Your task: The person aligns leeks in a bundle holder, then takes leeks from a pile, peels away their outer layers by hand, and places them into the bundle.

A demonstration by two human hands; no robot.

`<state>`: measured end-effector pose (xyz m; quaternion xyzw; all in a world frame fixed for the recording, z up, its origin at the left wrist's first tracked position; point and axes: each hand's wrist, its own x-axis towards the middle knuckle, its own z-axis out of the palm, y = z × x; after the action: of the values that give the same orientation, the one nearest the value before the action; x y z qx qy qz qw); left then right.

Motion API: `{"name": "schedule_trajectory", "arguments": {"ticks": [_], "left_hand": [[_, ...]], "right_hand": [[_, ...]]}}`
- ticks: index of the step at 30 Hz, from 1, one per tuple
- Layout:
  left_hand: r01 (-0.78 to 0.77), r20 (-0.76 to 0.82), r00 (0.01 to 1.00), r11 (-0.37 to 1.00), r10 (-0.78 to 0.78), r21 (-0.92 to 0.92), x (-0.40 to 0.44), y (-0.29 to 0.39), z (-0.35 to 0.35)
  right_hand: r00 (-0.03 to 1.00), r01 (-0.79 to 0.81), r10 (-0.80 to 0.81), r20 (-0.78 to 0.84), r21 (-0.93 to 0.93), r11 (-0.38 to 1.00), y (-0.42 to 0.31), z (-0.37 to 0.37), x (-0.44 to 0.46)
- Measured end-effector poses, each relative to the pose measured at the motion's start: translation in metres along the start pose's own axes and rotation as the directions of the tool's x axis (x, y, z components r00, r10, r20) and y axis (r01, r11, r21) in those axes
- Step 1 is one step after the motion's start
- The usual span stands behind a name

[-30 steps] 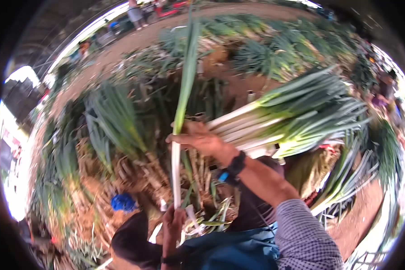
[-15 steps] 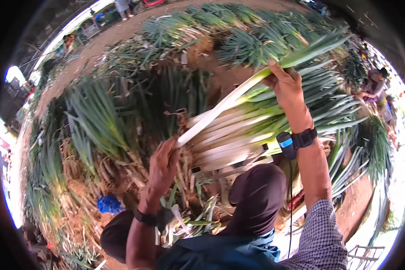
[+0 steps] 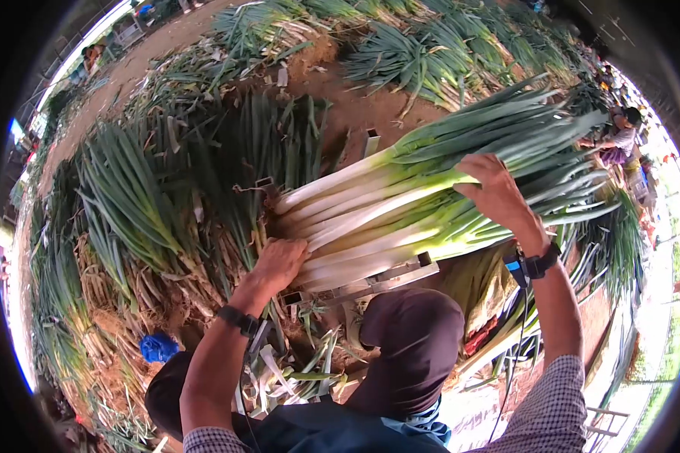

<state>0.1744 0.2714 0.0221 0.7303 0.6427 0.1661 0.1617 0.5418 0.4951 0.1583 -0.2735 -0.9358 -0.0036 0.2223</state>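
Several leeks [image 3: 370, 204] lie side by side on a metal frame [image 3: 381, 281], white ends to the left and green leaves to the right. At the white ends, my left hand [image 3: 281, 264] is closed, its fingertips against the root end of a leek [image 3: 389, 204] on top of the stack. My right hand [image 3: 499, 195] rests over that leek where white turns to green, thumb and fingers apart. Its fingertips are partly hidden among the leaves.
Upright bunches of leeks [image 3: 128, 189] crowd the left side, near a blue plastic bundle [image 3: 159, 347]. More leek piles [image 3: 423, 64] lie beyond on brown ground. Trimmed scraps [image 3: 279, 370] are near my knee [image 3: 415, 332]. Another person [image 3: 621, 136] sits at the far right.
The leek that both hands held raised at a slant now lies on the stack. My right hand has come down and its fingers have opened; my left hand stays by the root ends.
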Motion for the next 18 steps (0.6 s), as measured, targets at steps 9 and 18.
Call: {"name": "schedule_trajectory", "arguments": {"ticks": [9,18], "left_hand": [[0.185,-0.048,0.983,0.959,-0.179,0.213,0.013,-0.005,0.010],[0.277,-0.209,0.952,0.918,-0.223,0.284,0.028,0.008,-0.031]], "right_hand": [[0.938,0.244,-0.206,0.279,-0.110,0.964,0.027,0.062,0.019],[0.959,0.282,-0.282,0.033,-0.225,0.933,0.003,0.027,0.066]]}}
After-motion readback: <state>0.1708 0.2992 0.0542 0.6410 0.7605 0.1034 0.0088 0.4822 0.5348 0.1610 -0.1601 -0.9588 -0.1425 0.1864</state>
